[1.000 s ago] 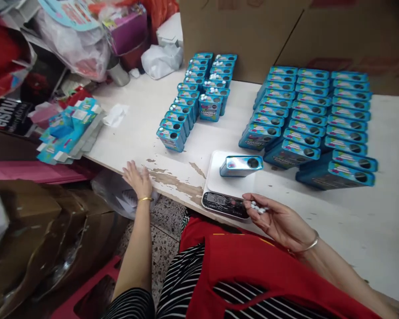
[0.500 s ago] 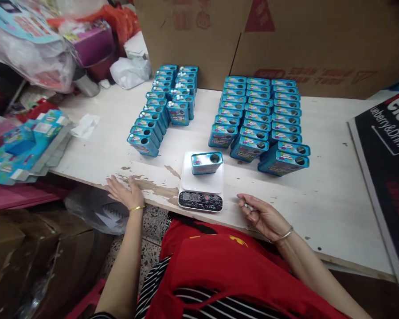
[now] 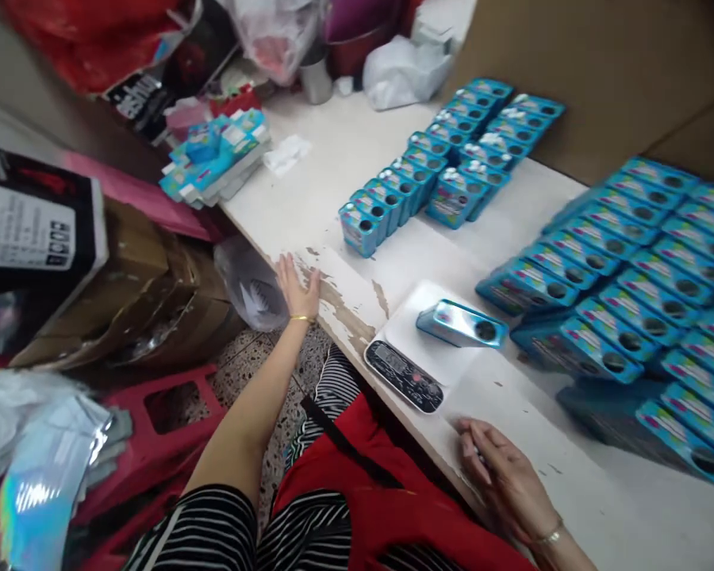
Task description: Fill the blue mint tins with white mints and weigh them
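Note:
My left hand (image 3: 298, 290) rests at the table's near edge with its fingers spread and holds nothing. My right hand (image 3: 507, 480) is curled just past the near right corner of a white digital scale (image 3: 403, 375), over the table edge. Small white pellets (image 3: 479, 455) show faintly between its fingers. On the scale's plate stands a blue tin (image 3: 452, 323) with a round hole in its top; neither hand touches it. The digits on the display are blurred. Beyond the scale are rows of similar tins (image 3: 393, 189), several with white pellets on their tops.
More blue tins (image 3: 612, 274) stand in rows on the right. Flattened blue cartons (image 3: 220, 159) and a white tissue (image 3: 286, 154) lie at the left. A white plastic bag (image 3: 401, 73) sits at the back. Below the table are cardboard boxes (image 3: 136, 277) and a red plastic stool (image 3: 178, 404).
My view has swung left, so the scale and tins appear farther right and more boxes and the stool show. The tin remains on the scale. My left hand stays spread and my right hand stays curled.

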Tool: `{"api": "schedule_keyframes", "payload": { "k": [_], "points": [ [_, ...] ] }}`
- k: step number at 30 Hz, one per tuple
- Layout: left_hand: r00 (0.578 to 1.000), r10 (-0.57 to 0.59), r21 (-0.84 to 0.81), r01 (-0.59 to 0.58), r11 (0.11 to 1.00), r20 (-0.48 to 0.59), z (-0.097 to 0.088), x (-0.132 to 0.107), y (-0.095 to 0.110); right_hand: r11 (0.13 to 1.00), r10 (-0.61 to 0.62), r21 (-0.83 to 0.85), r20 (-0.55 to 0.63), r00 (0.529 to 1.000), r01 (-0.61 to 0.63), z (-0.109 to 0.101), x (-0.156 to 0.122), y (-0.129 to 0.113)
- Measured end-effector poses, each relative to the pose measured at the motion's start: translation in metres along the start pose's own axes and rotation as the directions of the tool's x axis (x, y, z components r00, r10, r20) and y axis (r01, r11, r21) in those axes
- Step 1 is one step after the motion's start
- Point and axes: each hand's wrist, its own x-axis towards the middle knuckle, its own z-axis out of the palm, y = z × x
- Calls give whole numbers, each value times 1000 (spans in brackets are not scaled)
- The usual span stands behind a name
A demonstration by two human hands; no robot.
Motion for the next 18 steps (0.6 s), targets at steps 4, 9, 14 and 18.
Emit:
{"api": "schedule_keyframes", "payload": {
  "k": [4,9,14,18],
  "points": [
    [996,84,-61,-86,994,-36,6,-10,-16,950,202,-264,100,974,-170,34,-11,-14],
    [944,-321,-1,322,947,-73,-6,-50,-109,862,118,-507,178,977,-12,141,12,-16],
    [634,-746,205,717,666,206,-1,-110,-244,495,-330,-761,282,901,420,239,67,-19],
    [427,-812,331,759,561,399,44,-148,-317,149,-615,-836,340,711,528,283,116,-30]
  ]
}}
